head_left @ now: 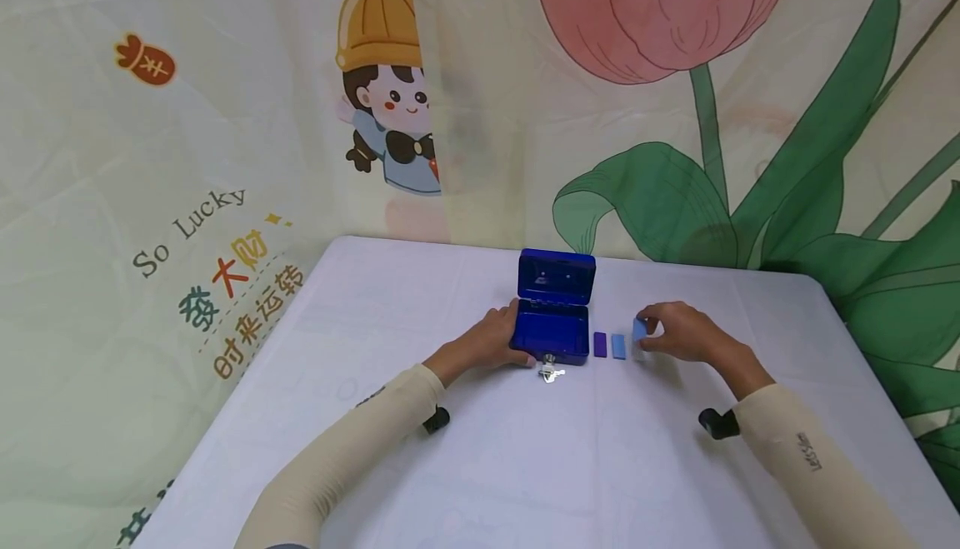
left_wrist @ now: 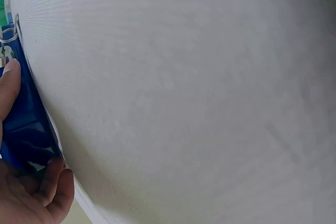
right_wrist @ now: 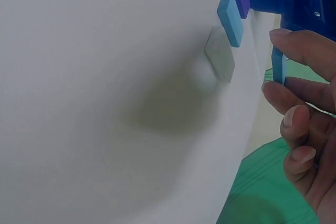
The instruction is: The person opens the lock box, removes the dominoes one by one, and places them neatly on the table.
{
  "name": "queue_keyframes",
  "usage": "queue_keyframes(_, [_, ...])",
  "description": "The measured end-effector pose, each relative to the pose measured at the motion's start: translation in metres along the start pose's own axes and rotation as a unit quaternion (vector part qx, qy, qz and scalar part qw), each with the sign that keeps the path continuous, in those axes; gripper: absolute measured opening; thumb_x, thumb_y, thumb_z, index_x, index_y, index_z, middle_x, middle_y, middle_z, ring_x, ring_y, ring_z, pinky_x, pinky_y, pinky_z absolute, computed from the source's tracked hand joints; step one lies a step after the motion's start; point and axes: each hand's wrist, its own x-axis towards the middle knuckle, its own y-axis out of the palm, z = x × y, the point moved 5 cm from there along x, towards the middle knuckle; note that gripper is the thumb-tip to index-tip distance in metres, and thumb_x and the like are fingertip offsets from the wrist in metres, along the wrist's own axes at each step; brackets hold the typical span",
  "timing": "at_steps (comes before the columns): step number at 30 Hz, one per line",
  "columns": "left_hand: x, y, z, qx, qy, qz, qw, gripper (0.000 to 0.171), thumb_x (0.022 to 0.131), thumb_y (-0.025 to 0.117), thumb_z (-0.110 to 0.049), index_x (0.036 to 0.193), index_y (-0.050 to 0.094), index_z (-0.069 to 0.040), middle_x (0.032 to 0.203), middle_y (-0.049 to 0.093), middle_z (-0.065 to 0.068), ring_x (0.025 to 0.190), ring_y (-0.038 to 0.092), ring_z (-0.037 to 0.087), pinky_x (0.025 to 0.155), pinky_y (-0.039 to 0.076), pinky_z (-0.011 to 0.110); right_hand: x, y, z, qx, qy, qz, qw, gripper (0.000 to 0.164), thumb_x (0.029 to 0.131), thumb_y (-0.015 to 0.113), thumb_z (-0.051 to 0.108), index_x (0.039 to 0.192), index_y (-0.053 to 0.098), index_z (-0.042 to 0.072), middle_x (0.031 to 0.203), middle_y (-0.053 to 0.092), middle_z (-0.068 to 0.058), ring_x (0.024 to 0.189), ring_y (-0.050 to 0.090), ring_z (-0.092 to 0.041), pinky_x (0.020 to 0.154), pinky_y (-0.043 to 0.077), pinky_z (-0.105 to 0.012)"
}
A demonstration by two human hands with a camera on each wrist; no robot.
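Note:
A dark blue metal cash box (head_left: 551, 332) stands on the table with its lid (head_left: 557, 276) raised; nothing shows inside its tray. My left hand (head_left: 495, 336) grips the box's left side, thumb at the front corner and fingers toward the back. Small keys (head_left: 551, 372) on a ring hang at the front lock. My right hand (head_left: 678, 332) pinches a light blue rectangular block (right_wrist: 278, 66) between thumb and fingers, above the table. Right of the box lie a purple block (head_left: 600, 345), another light blue block (head_left: 618, 346) and a whitish block (right_wrist: 220, 56), lined up side by side.
A white cloth covers the table (head_left: 480, 466). Behind it hangs a printed curtain (head_left: 487, 116) with a large flower and a cartoon figure. The raised lid stands near the table's back edge.

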Motion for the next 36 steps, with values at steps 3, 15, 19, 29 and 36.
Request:
queue_keyframes(3, [-0.001,0.0,0.0,0.001,0.002,0.0,1.0,0.113,0.082,0.08,-0.049,0.16,0.007,-0.011,0.152,0.043,0.02,0.134,0.043,0.034,0.115,0.036,0.05,-0.002,0.002,-0.004,0.002,0.003,0.002,1.0,0.052,0.086,0.08,0.024,0.128,0.064,-0.001,0.102,0.069,-0.008,0.096,0.063,-0.024,0.086,0.057,-0.043])
queue_keyframes(15, [-0.004,-0.002,-0.001,-0.004,0.003,0.001,1.0,0.112,0.083,0.08,-0.047,0.16,0.007,-0.01,0.153,0.042,0.02,0.134,0.042,0.034,0.114,0.036,0.051,-0.008,0.004,-0.012,-0.002,0.004,0.005,1.0,0.052,0.085,0.081,0.024,0.127,0.064,-0.001,0.101,0.069,-0.006,0.093,0.061,-0.021,0.082,0.057,-0.039])
queue_keyframes(19, [-0.004,-0.002,-0.001,-0.002,0.003,0.002,1.0,0.112,0.084,0.08,-0.047,0.16,0.007,-0.01,0.153,0.041,0.02,0.135,0.042,0.034,0.115,0.036,0.051,-0.011,0.003,-0.013,-0.003,0.003,0.004,1.0,0.051,0.085,0.081,0.022,0.126,0.064,-0.001,0.101,0.069,-0.007,0.093,0.061,-0.022,0.081,0.058,-0.038])
queue_keyframes(29, [-0.003,-0.001,0.0,0.004,0.006,-0.002,1.0,0.111,0.083,0.08,-0.048,0.159,0.009,-0.011,0.152,0.043,0.02,0.134,0.043,0.033,0.114,0.036,0.05,-0.012,0.008,-0.021,-0.007,0.012,0.024,1.0,0.052,0.085,0.081,0.023,0.127,0.064,-0.001,0.101,0.069,-0.008,0.093,0.062,-0.022,0.083,0.058,-0.039])
queue_keyframes(36, [-0.004,-0.002,-0.001,0.005,0.002,0.001,1.0,0.112,0.083,0.08,-0.048,0.159,0.008,-0.01,0.152,0.042,0.021,0.135,0.043,0.034,0.115,0.036,0.05,-0.012,0.012,-0.025,-0.01,0.02,0.034,0.999,0.054,0.084,0.082,0.024,0.129,0.063,-0.001,0.103,0.069,-0.008,0.096,0.063,-0.024,0.085,0.058,-0.042])
